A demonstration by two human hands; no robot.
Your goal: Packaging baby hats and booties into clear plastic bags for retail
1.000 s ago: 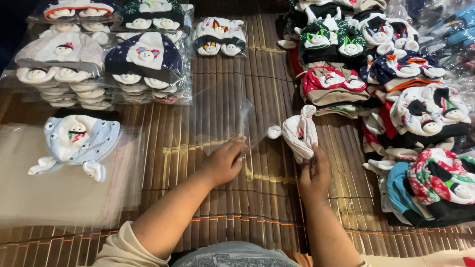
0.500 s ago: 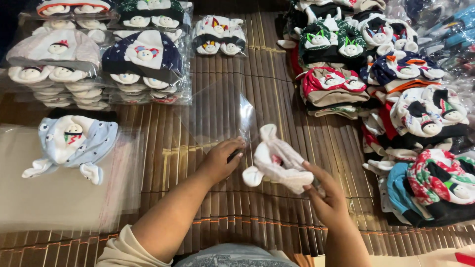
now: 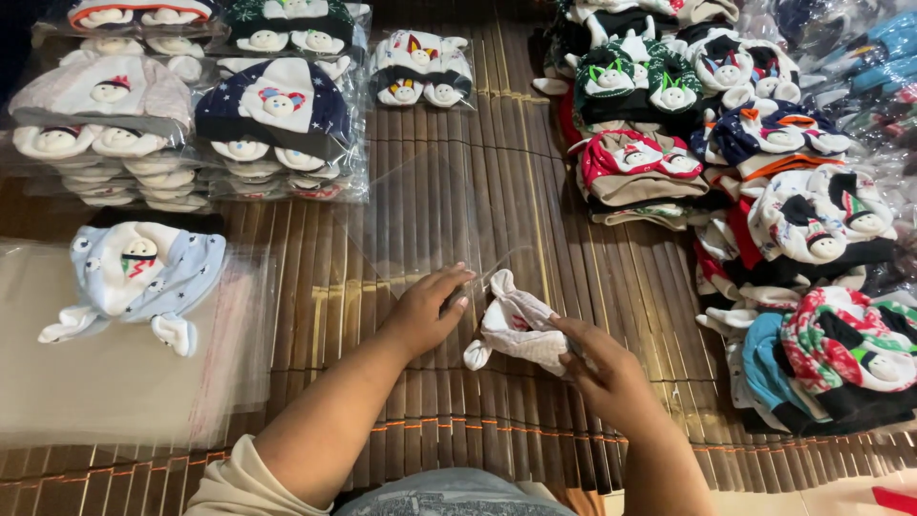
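A small white baby hat point(image 3: 517, 326) with red trim lies folded at the mouth of a clear plastic bag point(image 3: 435, 225) on the bamboo mat point(image 3: 315, 315). My right hand point(image 3: 600, 371) grips the hat's near end. My left hand point(image 3: 428, 308) presses on the bag's open edge, fingers bent, right beside the hat. The bag stretches away from me, flat and see-through.
Bagged hats are stacked at the far left point(image 3: 191, 115) and far middle point(image 3: 418, 72). A light blue hat point(image 3: 134, 272) lies on a pile of clear bags point(image 3: 115, 382) at left. Loose hats are heaped along the right point(image 3: 764, 210).
My right hand has brought the white hat down from mid-air and leftwards to the bag's opening. My left hand stayed on the bag's edge.
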